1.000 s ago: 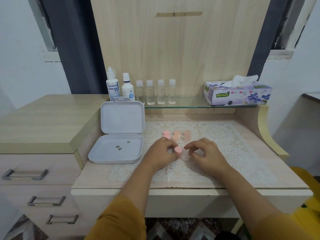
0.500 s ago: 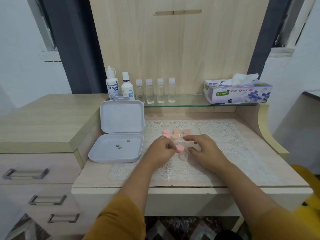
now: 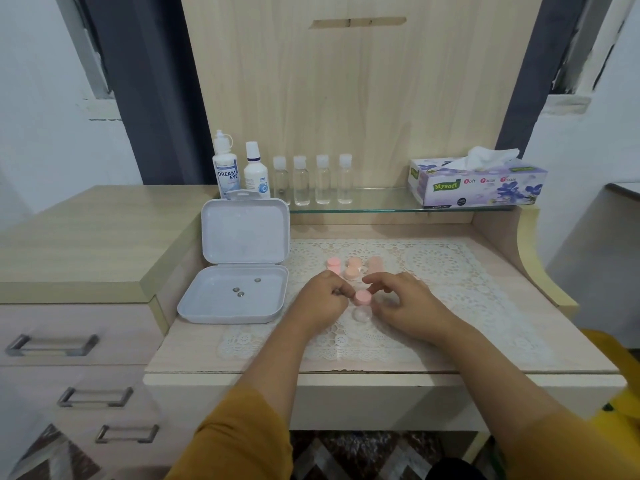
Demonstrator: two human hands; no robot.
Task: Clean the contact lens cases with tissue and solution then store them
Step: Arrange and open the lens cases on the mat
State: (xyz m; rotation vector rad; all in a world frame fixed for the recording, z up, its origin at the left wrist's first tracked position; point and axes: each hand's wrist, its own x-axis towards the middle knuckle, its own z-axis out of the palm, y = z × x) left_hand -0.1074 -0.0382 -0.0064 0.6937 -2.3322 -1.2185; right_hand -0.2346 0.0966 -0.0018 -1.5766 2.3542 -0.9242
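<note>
**Small lens case between two hands on the lace mat**

The contact lens case (image 3: 362, 305) lies on the lace mat (image 3: 450, 271) in the middle of the desk (image 3: 346, 367), between both hands. Its pink cap (image 3: 362, 297) is on the far side and a clear cup (image 3: 361, 313) on the near side. The left hand (image 3: 320, 301) is curled beside the case on the left; its fingers are closed, but I cannot tell if they pinch something. The right hand (image 3: 403, 304) arches over the case from the right, fingers bent and apart, with the tips near the pink cap; a firm hold is not visible.

I judge that the case is very light, made of stiff smooth plastic, so it can slide or tip over easily on the uneven lace. It is better to take the body at its sides with one hand and turn the cap with the other.

Three more pink cases (image 3: 353, 268) stand just beyond the hands and could be knocked. At the left an open white storage box (image 3: 239, 271) lies with three small round pieces inside. On the glass shelf (image 3: 374, 204) at the far side stand two solution bottles (image 3: 240, 173), four clear small bottles (image 3: 311, 180) and, at the right, a tissue box (image 3: 478, 181). To reach them, the hands must pass over the pink cases.
</note>
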